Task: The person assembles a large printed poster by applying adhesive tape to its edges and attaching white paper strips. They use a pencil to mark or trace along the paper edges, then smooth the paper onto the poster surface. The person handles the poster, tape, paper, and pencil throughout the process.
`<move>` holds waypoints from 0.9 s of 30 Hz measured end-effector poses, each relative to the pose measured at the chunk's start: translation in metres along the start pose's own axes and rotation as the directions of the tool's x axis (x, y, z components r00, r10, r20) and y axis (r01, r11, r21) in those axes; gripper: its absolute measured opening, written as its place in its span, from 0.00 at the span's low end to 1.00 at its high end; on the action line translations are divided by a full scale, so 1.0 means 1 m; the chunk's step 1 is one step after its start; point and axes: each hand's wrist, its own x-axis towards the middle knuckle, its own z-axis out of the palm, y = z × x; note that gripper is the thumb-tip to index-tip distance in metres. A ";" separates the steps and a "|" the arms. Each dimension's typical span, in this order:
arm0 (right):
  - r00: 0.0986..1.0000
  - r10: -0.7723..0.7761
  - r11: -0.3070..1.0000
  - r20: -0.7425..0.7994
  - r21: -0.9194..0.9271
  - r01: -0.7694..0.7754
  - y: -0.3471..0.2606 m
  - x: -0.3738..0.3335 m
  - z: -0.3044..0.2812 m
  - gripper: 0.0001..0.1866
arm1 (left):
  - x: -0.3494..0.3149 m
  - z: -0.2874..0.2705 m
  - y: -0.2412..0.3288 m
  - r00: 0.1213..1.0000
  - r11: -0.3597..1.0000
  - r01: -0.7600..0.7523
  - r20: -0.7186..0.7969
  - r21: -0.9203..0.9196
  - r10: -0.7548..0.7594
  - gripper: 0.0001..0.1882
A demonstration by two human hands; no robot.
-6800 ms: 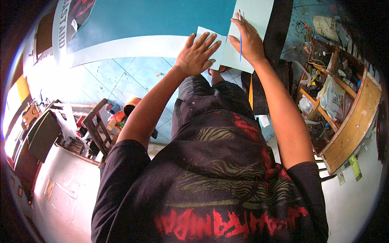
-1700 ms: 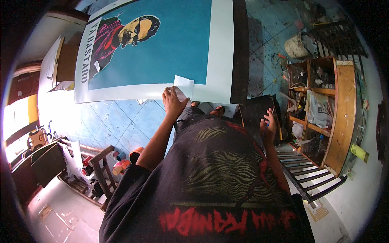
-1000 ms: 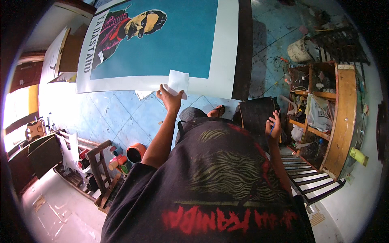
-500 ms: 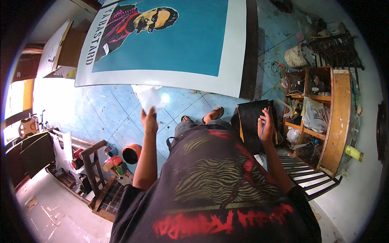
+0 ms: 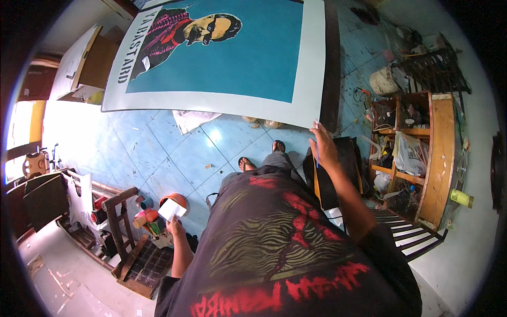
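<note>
My left hand (image 5: pixel 176 228) is low on the left, closed on a small white sheet of paper (image 5: pixel 171 209) above the orange pot (image 5: pixel 178 198). A thin blue stick, perhaps a pen or brush handle (image 5: pixel 317 157), is held in my right hand (image 5: pixel 326 151). The fingertips of that hand are raised to the near right corner of a large poster (image 5: pixel 253 68); whether they touch it I cannot tell. The poster has a teal ground, a white border and a printed portrait with dark glasses lying sideways. A small white scrap (image 5: pixel 146 64) rests on the portrait.
A wooden shelf (image 5: pixel 441 158) crammed with bags and tools stands on the right, beside a black slatted rack (image 5: pixel 406 235). Bottles and cups (image 5: pixel 150 215) cluster at the left by a wooden frame (image 5: pixel 117 211). A printed white bag (image 5: pixel 191 120) lies on the blue tiles under the poster.
My left hand has drawn back and down to the left, carrying the white paper from the poster's near edge. My right hand has moved up and left to the poster's corner, still with the blue stick.
</note>
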 end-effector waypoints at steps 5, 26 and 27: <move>0.981 -0.124 0.988 0.152 -0.073 0.136 0.008 0.047 0.036 0.20 | -0.015 0.018 0.008 0.999 0.999 0.024 0.027 -0.039 -0.023 0.10; 0.832 -0.429 0.872 0.351 0.403 0.280 -0.033 0.077 0.000 0.19 | -0.129 0.091 -0.004 0.987 0.986 0.143 -0.067 -0.087 -0.149 0.08; 0.826 -0.473 0.846 0.306 0.420 0.328 -0.038 0.083 0.000 0.17 | -0.130 0.090 -0.004 0.989 0.984 0.124 -0.064 -0.126 -0.132 0.07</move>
